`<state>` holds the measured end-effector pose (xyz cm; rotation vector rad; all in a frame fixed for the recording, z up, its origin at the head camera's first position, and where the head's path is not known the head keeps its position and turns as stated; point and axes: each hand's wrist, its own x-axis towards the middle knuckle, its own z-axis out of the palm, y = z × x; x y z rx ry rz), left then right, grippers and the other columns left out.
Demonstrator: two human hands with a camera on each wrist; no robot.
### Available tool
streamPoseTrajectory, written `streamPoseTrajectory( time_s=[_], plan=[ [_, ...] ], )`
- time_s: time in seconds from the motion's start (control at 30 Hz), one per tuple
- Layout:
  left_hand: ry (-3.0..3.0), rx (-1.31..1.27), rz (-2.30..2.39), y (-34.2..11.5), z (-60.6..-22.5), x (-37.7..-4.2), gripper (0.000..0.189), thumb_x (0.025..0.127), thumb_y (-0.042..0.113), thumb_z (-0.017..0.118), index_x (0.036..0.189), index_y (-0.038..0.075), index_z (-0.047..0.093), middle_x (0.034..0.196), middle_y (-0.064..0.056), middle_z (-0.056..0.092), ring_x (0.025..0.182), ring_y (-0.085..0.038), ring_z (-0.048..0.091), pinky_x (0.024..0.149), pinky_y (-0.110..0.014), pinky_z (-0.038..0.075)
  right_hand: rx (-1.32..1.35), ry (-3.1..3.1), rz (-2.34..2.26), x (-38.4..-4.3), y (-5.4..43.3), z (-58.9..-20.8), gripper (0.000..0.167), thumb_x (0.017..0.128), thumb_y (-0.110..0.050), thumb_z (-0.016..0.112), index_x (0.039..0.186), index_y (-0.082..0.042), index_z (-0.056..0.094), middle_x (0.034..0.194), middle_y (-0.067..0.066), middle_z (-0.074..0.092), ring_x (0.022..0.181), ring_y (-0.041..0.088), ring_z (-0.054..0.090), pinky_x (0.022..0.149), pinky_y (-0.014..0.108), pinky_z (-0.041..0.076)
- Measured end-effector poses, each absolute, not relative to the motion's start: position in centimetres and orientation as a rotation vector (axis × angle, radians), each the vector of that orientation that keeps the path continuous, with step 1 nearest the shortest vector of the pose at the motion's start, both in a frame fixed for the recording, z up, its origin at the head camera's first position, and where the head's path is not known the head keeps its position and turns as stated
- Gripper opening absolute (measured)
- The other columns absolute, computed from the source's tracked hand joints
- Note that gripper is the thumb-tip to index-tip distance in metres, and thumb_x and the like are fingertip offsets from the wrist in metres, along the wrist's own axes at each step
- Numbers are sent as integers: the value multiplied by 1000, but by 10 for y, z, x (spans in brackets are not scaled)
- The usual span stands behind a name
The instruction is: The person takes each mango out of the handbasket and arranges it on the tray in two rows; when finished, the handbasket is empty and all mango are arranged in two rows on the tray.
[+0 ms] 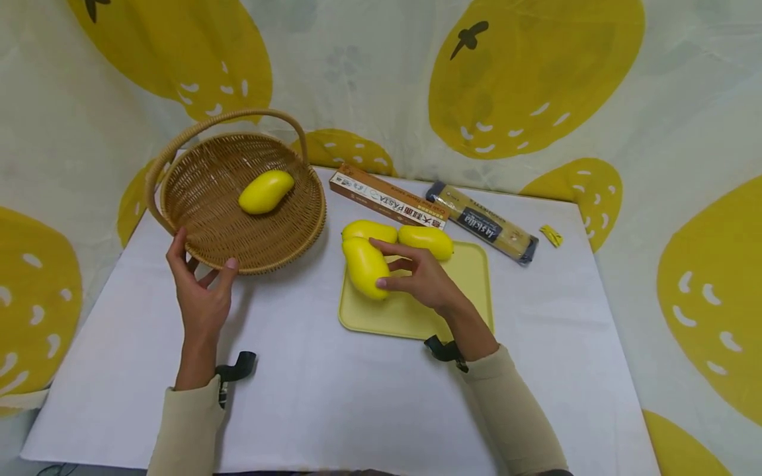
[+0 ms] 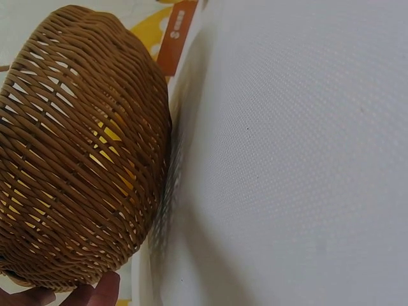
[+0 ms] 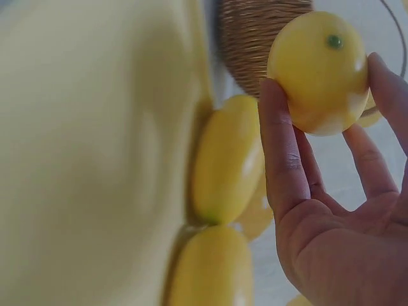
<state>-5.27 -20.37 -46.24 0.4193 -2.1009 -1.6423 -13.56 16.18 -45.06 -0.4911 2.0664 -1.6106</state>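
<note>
Between the thumb and fingers of my right hand (image 1: 424, 277) is a yellow mango (image 1: 364, 266), held above the left part of a pale yellow tray (image 1: 411, 324). In the right wrist view the held mango (image 3: 319, 76) shows a green stem spot at its end. Two more mangoes, one at the left (image 1: 370, 231) and one at the right (image 1: 427, 242), lie along the tray's far edge. My left hand (image 1: 205, 297) grips the near side of a brown wicker basket (image 1: 202, 225), which looks tilted toward me. Inside the basket lies one mango (image 1: 266, 192). Its weave (image 2: 83, 153) fills much of the left wrist view.
Behind the tray lie an orange and white pasta box (image 1: 389, 198) and a bag of spaghetti (image 1: 483, 221). A small crumpled yellow wrapper (image 1: 551, 235) is farther right. A fruit-print curtain (image 1: 369, 66) hangs behind the white-covered table (image 1: 333, 396).
</note>
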Motion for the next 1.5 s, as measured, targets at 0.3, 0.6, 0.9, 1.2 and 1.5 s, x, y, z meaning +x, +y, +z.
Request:
streamPoseTrajectory(
  time_s=[0.3,0.6,0.9,1.2,1.5],
  plan=[
    [-2094,408,-1645,-203,-463,-53,86,97,20,73,167,25,24,175,2,25,152,-35,38,110,-42,46,-485,2103,-1555,-129,168,-480,64,91,-9,84,150,-23,63,157,-5,59,131,29,60,112,47,50],
    [-2095,420,-1649,-202,-463,-52,85,98,16,72,167,26,24,174,2,25,152,-35,38,110,-40,45,-483,2168,-1508,-130,167,-489,62,91,-13,84,148,-24,64,153,-5,63,128,28,63,111,49,51],
    [-2090,416,-1639,-202,-463,-53,85,97,17,72,167,26,25,174,1,26,151,-34,40,109,-43,46,-412,2303,-1417,-130,168,-486,59,90,-26,87,145,-30,68,146,-7,68,119,27,69,101,44,57],
    [-2095,412,-1624,-202,-463,-55,85,97,17,73,166,27,25,174,2,26,152,-34,39,111,-45,46,-400,2373,-1540,-137,162,-471,56,89,-30,88,141,-22,71,144,0,70,130,29,65,104,48,58],
    [-2087,430,-1644,-201,-461,-54,85,97,15,72,166,29,25,174,2,26,151,-34,39,112,-47,45,-583,2428,-1645,-149,119,-436,55,89,-28,88,141,-29,70,142,-6,70,133,26,62,106,46,56]
  ],
)
